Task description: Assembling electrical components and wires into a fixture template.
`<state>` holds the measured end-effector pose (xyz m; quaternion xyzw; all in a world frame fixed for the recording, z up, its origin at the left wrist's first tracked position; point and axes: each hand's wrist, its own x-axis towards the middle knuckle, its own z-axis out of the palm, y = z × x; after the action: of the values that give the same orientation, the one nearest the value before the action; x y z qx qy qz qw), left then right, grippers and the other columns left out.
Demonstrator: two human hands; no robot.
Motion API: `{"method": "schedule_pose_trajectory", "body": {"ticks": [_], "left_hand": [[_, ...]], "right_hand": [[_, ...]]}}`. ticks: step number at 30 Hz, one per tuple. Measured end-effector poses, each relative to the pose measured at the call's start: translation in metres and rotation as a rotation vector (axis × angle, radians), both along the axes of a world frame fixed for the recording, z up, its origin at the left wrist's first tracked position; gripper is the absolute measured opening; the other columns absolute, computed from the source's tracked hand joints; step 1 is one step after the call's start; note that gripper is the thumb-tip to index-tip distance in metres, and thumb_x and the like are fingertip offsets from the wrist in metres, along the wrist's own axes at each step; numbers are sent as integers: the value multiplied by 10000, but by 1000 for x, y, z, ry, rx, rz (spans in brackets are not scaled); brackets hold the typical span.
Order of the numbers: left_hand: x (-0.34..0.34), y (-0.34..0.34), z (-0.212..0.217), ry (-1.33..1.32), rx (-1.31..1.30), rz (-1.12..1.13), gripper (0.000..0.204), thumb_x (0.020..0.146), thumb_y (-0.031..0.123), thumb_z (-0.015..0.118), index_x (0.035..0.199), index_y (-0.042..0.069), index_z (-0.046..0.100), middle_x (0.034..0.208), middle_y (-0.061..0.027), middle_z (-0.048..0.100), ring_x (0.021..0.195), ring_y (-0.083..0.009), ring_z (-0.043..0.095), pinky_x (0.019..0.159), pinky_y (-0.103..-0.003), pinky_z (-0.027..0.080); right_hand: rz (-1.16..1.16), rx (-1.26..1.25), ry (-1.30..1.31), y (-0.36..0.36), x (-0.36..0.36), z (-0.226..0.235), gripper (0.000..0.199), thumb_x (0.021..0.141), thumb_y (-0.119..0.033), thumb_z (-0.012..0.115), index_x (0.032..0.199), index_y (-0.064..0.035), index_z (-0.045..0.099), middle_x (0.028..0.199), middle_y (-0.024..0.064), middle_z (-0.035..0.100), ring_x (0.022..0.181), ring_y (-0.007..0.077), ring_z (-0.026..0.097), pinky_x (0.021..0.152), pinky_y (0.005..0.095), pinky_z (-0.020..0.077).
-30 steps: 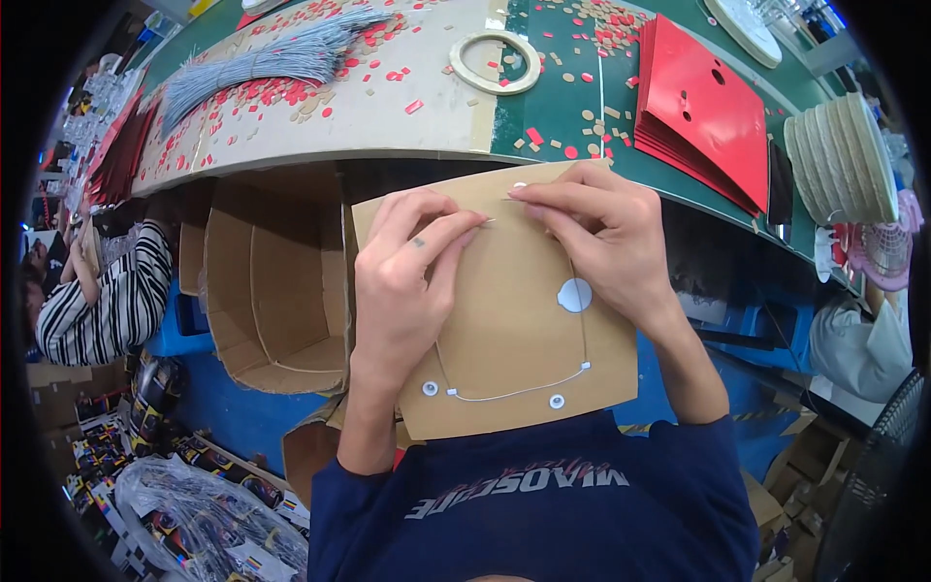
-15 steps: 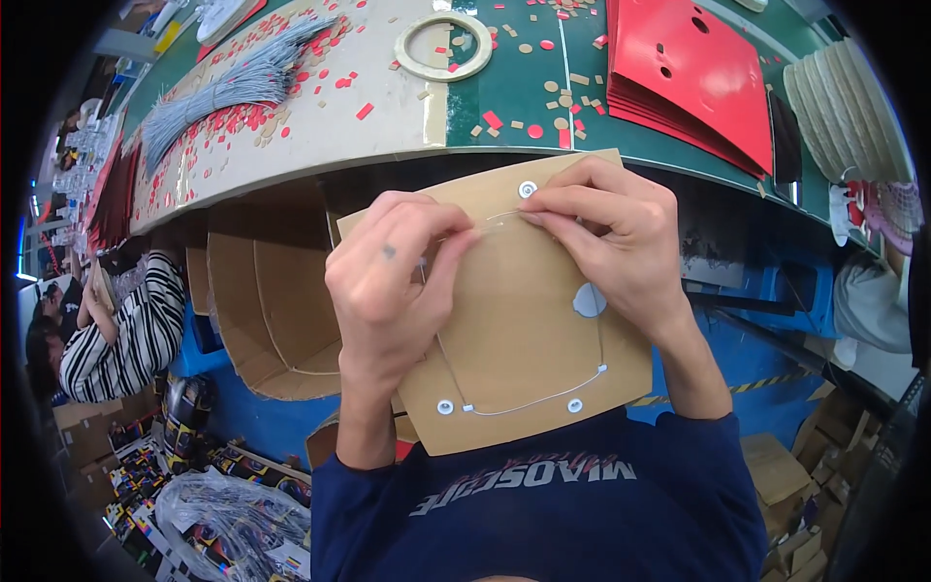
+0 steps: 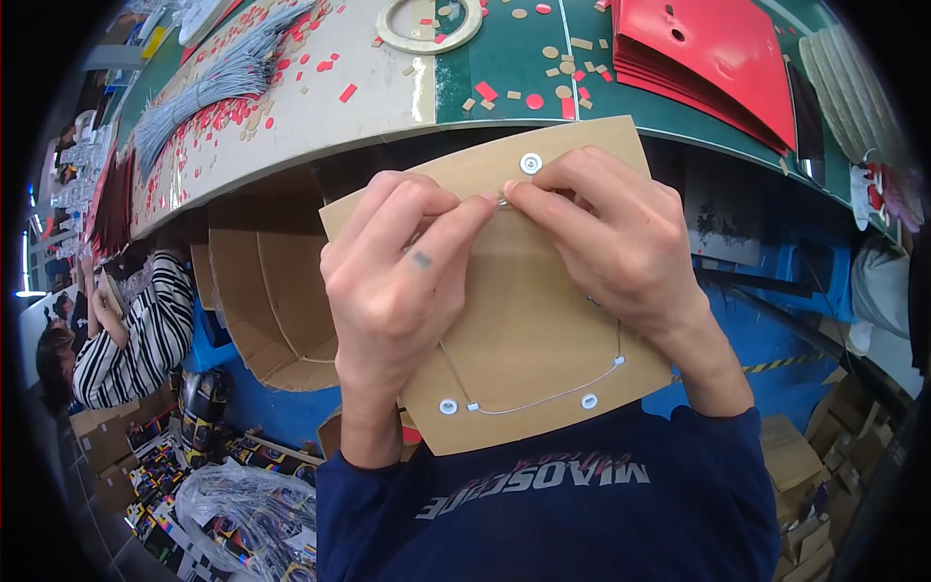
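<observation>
A brown card sheet (image 3: 529, 301) leans against my body below the table edge. White round washers (image 3: 530, 164) sit on it near its top and bottom edges. Along its lower part a thin pale cord (image 3: 543, 398) runs between two small white tabs (image 3: 473, 407). My left hand (image 3: 398, 262) and my right hand (image 3: 621, 238) pinch the cord's thin ends near the top washer. Their fingertips almost meet, with only a tiny bit of cord showing between them. Both hands hide the sheet's upper sides.
A bundle of grey ties (image 3: 208, 82), a tape roll (image 3: 385, 39) and red and brown scraps lie on the table. Stacked red folders (image 3: 703, 58) are at the right. An open carton (image 3: 276, 291) stands left below. Someone in stripes (image 3: 145, 335) sits at the far left.
Both hands have drawn together, closing the gap with cord strands between them. The sheet's top has risen slightly, and the view has shifted a little.
</observation>
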<state>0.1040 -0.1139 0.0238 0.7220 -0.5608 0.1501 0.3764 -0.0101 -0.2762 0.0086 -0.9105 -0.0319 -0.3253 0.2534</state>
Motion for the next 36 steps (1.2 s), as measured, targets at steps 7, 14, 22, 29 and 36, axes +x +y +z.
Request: {"method": "schedule_pose_trajectory", "body": {"ticks": [7, 14, 22, 29, 36], "left_hand": [[-9, -1, 8, 28, 74, 65, 220, 655, -92, 812, 843, -5, 736, 740, -82, 638, 691, -227, 642, 600, -312, 502], [-6, 0, 16, 26, 86, 59, 208, 646, -104, 799, 814, -12, 716, 740, -91, 643, 697, -234, 650, 612, -315, 513], [5, 8, 39, 133, 431, 18, 164, 767, 4, 754, 872, 30, 631, 823, -98, 556, 791, -288, 587, 672, -408, 495], [-3, 9, 31, -96, 587, 151, 196, 855, 116, 719, 915, 18, 561, 860, -107, 506, 799, -280, 529, 672, -413, 474], [0, 19, 23, -60, 476, 88, 196, 831, 69, 738, 907, 30, 562, 817, -96, 524, 780, -270, 554, 656, -394, 487]], "right_hand": [[87, 238, -3, -5, 3, 1, 201, 728, 24, 788, 919, -39, 777, 848, 78, 693, 733, 214, 687, 615, 308, 553], [174, 340, 70, -13, 10, 2, 137, 735, 12, 795, 863, -23, 762, 860, 89, 707, 761, 243, 702, 659, 317, 564], [154, 293, 83, -6, 13, 1, 107, 782, -10, 787, 857, -29, 714, 862, 81, 681, 751, 244, 686, 659, 323, 557], [173, 413, 32, -13, 17, -2, 125, 819, -5, 772, 944, -13, 775, 844, 88, 727, 673, 201, 676, 633, 294, 553], [106, 627, 181, -13, 13, 4, 151, 935, -35, 691, 1055, 2, 776, 830, 61, 751, 637, 59, 623, 576, 191, 494]]}}
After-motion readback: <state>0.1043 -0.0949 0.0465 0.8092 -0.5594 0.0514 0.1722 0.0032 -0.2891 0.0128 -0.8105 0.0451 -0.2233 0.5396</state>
